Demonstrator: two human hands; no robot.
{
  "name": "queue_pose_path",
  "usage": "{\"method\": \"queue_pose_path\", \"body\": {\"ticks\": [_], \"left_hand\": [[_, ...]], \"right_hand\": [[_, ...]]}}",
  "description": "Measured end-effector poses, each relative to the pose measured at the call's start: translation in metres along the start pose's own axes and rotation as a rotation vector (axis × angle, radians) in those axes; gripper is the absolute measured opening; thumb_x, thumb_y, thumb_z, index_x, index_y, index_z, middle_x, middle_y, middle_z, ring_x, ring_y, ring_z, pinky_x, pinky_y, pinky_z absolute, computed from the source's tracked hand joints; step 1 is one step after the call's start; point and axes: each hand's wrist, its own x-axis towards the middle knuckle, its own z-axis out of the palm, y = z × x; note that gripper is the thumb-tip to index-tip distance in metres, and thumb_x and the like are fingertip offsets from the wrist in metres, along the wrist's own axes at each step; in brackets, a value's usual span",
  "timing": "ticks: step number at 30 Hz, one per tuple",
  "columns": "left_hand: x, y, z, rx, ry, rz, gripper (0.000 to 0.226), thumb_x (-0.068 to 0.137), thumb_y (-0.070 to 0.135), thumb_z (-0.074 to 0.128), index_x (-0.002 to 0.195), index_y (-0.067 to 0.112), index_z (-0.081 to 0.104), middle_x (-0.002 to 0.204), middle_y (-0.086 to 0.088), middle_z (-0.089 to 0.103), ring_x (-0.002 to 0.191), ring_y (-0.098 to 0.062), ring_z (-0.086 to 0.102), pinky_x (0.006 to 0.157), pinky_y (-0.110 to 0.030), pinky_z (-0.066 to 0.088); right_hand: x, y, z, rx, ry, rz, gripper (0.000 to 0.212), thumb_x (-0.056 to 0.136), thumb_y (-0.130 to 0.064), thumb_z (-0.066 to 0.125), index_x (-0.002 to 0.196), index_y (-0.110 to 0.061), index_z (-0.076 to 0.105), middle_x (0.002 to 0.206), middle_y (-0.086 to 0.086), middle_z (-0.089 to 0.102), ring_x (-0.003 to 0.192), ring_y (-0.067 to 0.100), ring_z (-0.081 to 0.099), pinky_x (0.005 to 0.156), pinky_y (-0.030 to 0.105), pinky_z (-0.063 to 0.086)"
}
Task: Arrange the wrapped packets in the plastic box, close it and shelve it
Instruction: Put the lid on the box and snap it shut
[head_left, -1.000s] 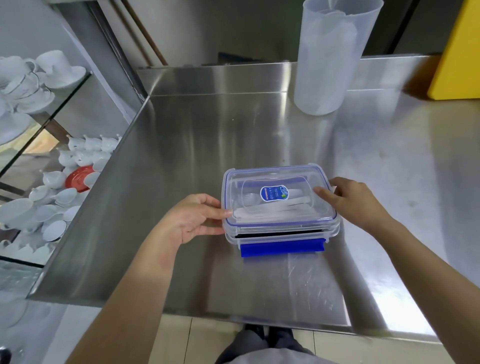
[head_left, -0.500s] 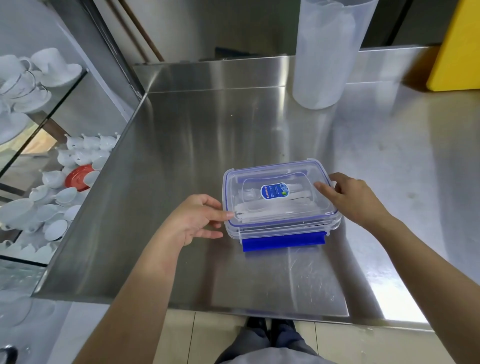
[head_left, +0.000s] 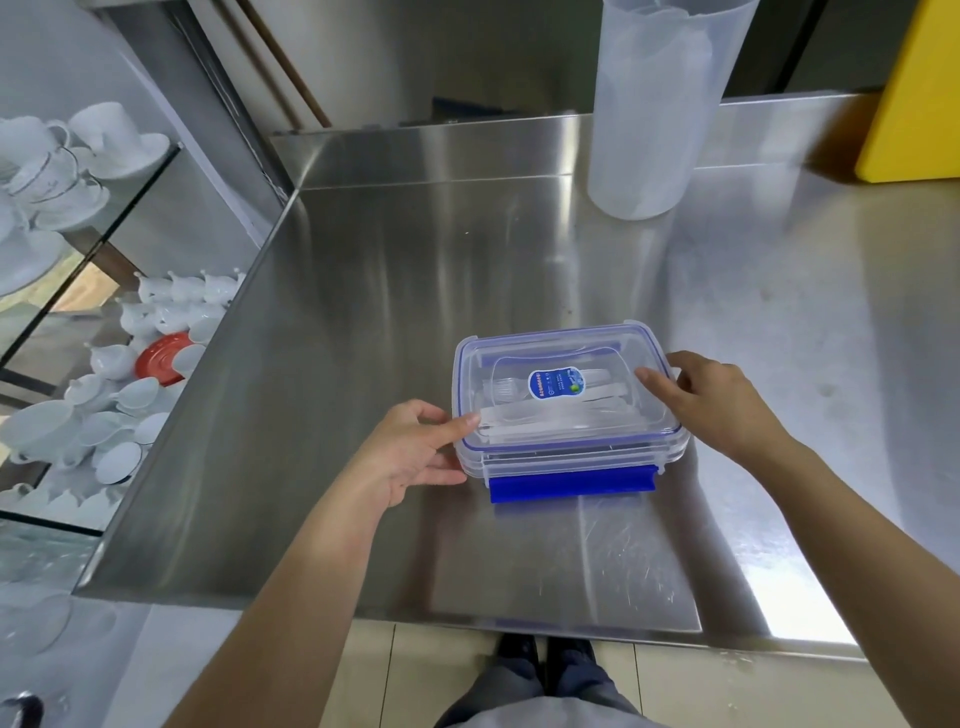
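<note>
A clear plastic box with a blue-rimmed lid sits on the steel counter. Through the lid I see wrapped packets of clear plastic cutlery and a blue sticker. The blue front latch sticks out flat, unclipped. My left hand holds the box's left side, thumb on the lid's corner. My right hand holds the right side, fingers resting on the lid edge.
A tall frosted plastic jug stands at the back of the counter. A yellow object leans at the far right. Glass shelves on the left hold several white cups, saucers and a red saucer.
The lid has settled lower onto the box since a second ago; the dark gap under its front edge has closed. Both hands stay at the box's sides.
</note>
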Motion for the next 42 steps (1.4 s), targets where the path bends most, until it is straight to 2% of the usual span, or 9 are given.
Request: {"method": "queue_pose_path", "body": {"ticks": [8, 12, 17, 22, 28, 33, 36, 39, 42], "left_hand": [[0.003, 0.002, -0.002, 0.137, 0.068, 0.041, 0.031, 0.077, 0.024, 0.076, 0.078, 0.006, 0.051, 0.109, -0.014, 0.062, 0.102, -0.025, 0.059, 0.062, -0.038, 0.058], [0.004, -0.003, -0.001, 0.098, 0.031, -0.002, 0.030, 0.080, 0.023, 0.074, 0.073, 0.007, 0.049, 0.110, -0.017, 0.063, 0.098, -0.028, 0.061, 0.065, -0.042, 0.059], [0.004, 0.000, -0.004, 0.053, -0.010, -0.049, 0.031, 0.076, 0.019, 0.077, 0.089, 0.005, 0.052, 0.110, -0.019, 0.064, 0.095, -0.032, 0.064, 0.059, -0.038, 0.060], [0.004, -0.004, -0.004, -0.161, -0.086, -0.111, 0.043, 0.079, 0.006, 0.073, 0.114, -0.003, 0.051, 0.100, -0.019, 0.068, 0.076, -0.028, 0.069, 0.059, -0.036, 0.061], [0.008, -0.007, -0.001, -0.157, -0.067, -0.087, 0.023, 0.081, 0.002, 0.069, 0.099, 0.002, 0.056, 0.085, -0.013, 0.070, 0.069, -0.022, 0.068, 0.063, -0.038, 0.060], [0.009, -0.004, -0.005, -0.143, -0.015, -0.052, 0.036, 0.077, 0.008, 0.074, 0.107, 0.002, 0.056, 0.090, -0.013, 0.070, 0.073, -0.022, 0.068, 0.062, -0.034, 0.058], [0.010, -0.004, -0.001, 0.166, 0.206, 0.148, 0.049, 0.078, 0.020, 0.075, 0.119, 0.007, 0.050, 0.113, -0.010, 0.060, 0.096, -0.024, 0.061, 0.082, -0.037, 0.052], [0.004, -0.012, 0.013, 0.689, 0.568, 0.729, 0.042, 0.083, 0.026, 0.066, 0.118, 0.009, 0.051, 0.115, -0.010, 0.057, 0.103, -0.026, 0.053, 0.089, -0.037, 0.042], [-0.001, -0.019, 0.036, 0.949, 0.476, 1.216, 0.041, 0.079, 0.037, 0.058, 0.110, 0.010, 0.053, 0.106, -0.010, 0.064, 0.097, -0.025, 0.051, 0.087, -0.034, 0.035]], "right_hand": [[-0.001, -0.001, -0.003, -0.072, -0.037, -0.002, 0.045, 0.092, -0.045, 0.046, 0.101, -0.003, 0.060, 0.075, 0.013, 0.060, 0.075, 0.034, 0.057, 0.062, 0.034, 0.042], [-0.005, 0.001, -0.001, -0.101, -0.041, -0.016, 0.043, 0.094, -0.042, 0.042, 0.095, -0.003, 0.058, 0.070, 0.009, 0.054, 0.069, 0.033, 0.053, 0.059, 0.031, 0.037], [-0.010, 0.002, 0.006, -0.015, 0.026, 0.016, 0.040, 0.093, -0.044, 0.043, 0.104, -0.008, 0.057, 0.064, 0.005, 0.052, 0.070, 0.032, 0.056, 0.060, 0.033, 0.042], [-0.013, 0.003, 0.010, 0.254, -0.021, 0.101, 0.041, 0.092, -0.045, 0.046, 0.116, -0.012, 0.056, 0.087, 0.009, 0.062, 0.078, 0.026, 0.057, 0.057, 0.026, 0.042], [-0.013, 0.008, 0.012, 0.374, -0.103, 0.107, 0.037, 0.092, -0.043, 0.047, 0.094, -0.009, 0.061, 0.085, 0.012, 0.065, 0.071, 0.022, 0.058, 0.055, 0.023, 0.043], [0.001, 0.016, 0.009, 0.529, -0.080, 0.169, 0.041, 0.086, -0.045, 0.057, 0.107, -0.011, 0.062, 0.100, 0.007, 0.066, 0.093, 0.024, 0.060, 0.084, 0.039, 0.051], [0.015, 0.013, 0.007, 0.627, -0.039, 0.195, 0.043, 0.086, -0.045, 0.057, 0.110, -0.010, 0.062, 0.108, 0.007, 0.065, 0.099, 0.025, 0.059, 0.089, 0.040, 0.048], [0.031, 0.005, 0.006, 0.761, -0.143, 0.255, 0.047, 0.087, -0.047, 0.055, 0.113, -0.009, 0.060, 0.109, 0.008, 0.066, 0.098, 0.025, 0.061, 0.083, 0.033, 0.046], [0.047, -0.001, 0.011, 0.811, -0.261, 0.309, 0.048, 0.086, -0.049, 0.055, 0.112, -0.009, 0.061, 0.106, 0.010, 0.069, 0.094, 0.026, 0.065, 0.080, 0.034, 0.049]]}}
